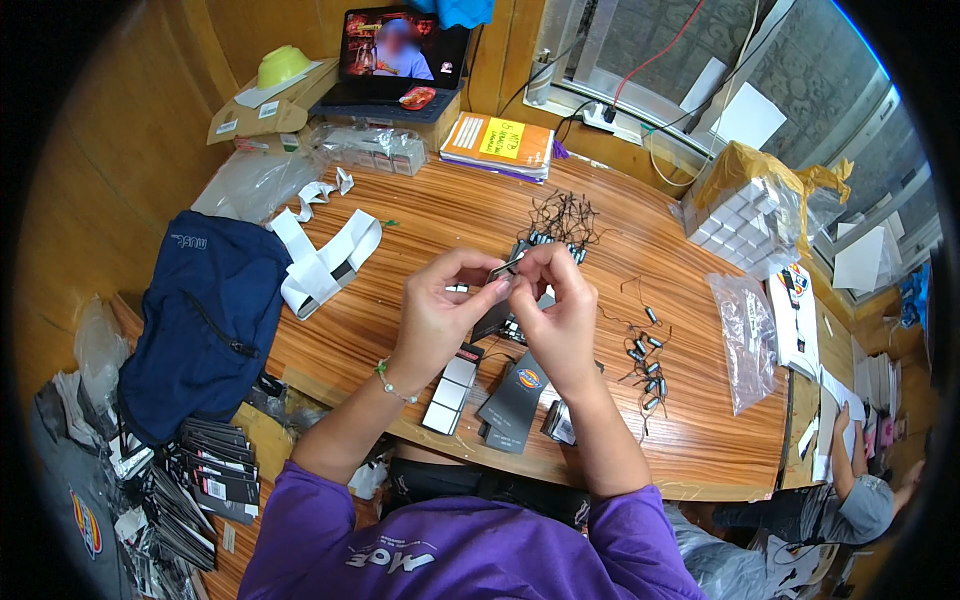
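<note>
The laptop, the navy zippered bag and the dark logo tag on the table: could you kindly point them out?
Laptop (402, 66): head view, on its screen.
Navy zippered bag (198, 325): head view, its front fabric.
Dark logo tag (514, 406): head view, its printed face.

Even, fairly bright light on the counter (650, 240) — glare on the clear plastic bag (745, 345) — edges bowed, corners black.

Here's the table (690, 440), smooth striped wood grain with a soft sheen; dark tags (508, 412) in matt card; plastic sleeve (743, 345) glossy, crinkled; navy bag (205, 320), matt cloth!
</note>
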The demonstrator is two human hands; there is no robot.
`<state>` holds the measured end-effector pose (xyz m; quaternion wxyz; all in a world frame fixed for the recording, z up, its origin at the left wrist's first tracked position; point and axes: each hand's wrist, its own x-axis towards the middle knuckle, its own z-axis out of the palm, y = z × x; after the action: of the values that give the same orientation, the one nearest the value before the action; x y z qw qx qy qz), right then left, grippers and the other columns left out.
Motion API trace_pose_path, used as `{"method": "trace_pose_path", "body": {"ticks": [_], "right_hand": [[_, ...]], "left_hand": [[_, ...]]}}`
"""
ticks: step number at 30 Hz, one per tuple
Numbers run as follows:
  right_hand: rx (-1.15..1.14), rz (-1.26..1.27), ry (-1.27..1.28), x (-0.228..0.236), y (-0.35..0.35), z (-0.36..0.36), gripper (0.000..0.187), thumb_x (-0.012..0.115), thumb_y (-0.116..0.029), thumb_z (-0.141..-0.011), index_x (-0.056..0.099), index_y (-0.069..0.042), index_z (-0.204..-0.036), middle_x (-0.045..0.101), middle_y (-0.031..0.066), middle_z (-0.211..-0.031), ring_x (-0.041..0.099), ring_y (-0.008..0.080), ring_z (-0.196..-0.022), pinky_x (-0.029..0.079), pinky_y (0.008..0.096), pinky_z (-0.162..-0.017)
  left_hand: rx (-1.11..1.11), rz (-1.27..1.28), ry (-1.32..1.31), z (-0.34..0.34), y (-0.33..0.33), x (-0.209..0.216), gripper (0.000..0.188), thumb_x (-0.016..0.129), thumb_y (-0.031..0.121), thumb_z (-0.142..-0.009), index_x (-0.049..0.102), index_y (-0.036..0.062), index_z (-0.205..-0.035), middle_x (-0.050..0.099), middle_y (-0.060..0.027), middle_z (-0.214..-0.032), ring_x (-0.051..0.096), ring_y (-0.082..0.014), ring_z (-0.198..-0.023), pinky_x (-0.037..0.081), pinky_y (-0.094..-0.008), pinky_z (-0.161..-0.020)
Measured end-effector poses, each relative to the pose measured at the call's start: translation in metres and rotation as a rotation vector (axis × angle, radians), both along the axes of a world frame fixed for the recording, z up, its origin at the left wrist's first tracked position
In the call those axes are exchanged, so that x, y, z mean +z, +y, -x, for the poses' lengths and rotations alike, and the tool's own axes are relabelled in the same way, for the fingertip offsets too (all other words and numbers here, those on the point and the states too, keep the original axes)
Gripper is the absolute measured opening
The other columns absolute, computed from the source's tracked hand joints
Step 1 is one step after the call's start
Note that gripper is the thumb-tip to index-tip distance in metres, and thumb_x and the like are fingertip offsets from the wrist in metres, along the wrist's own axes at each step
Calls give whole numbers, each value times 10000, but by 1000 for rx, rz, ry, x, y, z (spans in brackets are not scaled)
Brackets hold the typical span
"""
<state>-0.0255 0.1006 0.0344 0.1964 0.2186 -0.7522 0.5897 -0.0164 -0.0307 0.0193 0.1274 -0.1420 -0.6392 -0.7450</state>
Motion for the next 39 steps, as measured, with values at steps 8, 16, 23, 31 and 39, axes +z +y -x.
{"method": "trace_pose_path", "body": {"ticks": [8, 16, 23, 31, 39], "right_hand": [[-93, -193, 286, -4, -2, 3, 156, 584, 67, -746, 508, 10, -869, 530, 92, -683, 528, 154, -603, 422, 260, -548], [326, 365, -422, -2, 10, 11, 186, 510, -23, -876, 535, 31, -1052, 629, 65, -832, 579, 93, -760, 462, 224, -714], [472, 585, -647, -6, 6, 11, 197, 523, -84, -883, 534, 16, -1053, 630, 51, -832, 594, 108, -782, 469, 239, -773], [248, 655, -554, -18, 14, 19, 128, 528, -201, -891, 526, -73, -884, 530, -21, -868, 495, 65, -854, 400, 223, -766], [507, 914, -232, 14, 31, 12, 79, 449, -128, -930, 444, -54, -958, 508, 60, -759, 486, 125, -702, 430, 250, -680]], "left_hand": [[36, 61, -77, -5, -2, 9, 167, 622, -58, -774, 608, -28, -938, 609, -54, -873, 588, -96, -802, 509, -202, -681], [236, 373, 371, 5, -6, 4, 192, 667, -40, -684, 669, 40, -858, 603, -67, -830, 593, -193, -754, 483, -287, -652], [414, 786, 791, 8, -18, 7, 237, 637, -39, -622, 673, 60, -835, 589, -35, -795, 547, -222, -799, 450, -342, -718], [225, 835, 715, 12, -12, 0, 250, 610, -32, -660, 659, 53, -890, 594, -38, -814, 581, -209, -768, 470, -320, -684], [-287, 399, -88, 29, -13, -7, 355, 562, -75, -770, 560, 10, -1115, 528, -57, -993, 543, -124, -906, 468, -236, -776]]}}
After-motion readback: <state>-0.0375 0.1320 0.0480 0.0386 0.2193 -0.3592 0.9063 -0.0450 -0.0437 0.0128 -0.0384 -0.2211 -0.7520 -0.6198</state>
